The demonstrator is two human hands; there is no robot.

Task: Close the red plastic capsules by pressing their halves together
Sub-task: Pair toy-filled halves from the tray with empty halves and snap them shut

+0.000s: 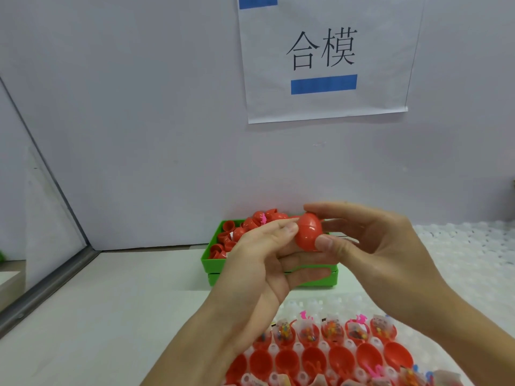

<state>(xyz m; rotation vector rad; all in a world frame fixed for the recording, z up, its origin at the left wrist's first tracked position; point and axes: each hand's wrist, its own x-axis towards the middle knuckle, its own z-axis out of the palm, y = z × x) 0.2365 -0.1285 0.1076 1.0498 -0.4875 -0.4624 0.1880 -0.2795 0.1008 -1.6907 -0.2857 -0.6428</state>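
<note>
A red plastic capsule (pixel 308 231) is held up in front of the green bin, its two halves joined with a seam showing. My left hand (pixel 267 260) holds its left side with the thumb on top and fingers under it. My right hand (pixel 370 246) pinches its right side between thumb and forefinger. Below, a clear tray (pixel 345 344) holds several open red capsule halves (pixel 341 358), some filled with small bagged toys.
A green bin (pixel 216 263) full of red capsule halves stands against the white wall behind my hands. More clear trays (pixel 468 246) lie at the right. A paper sign (pixel 323 57) hangs on the wall. A metal frame edge (pixel 55 280) runs along the left.
</note>
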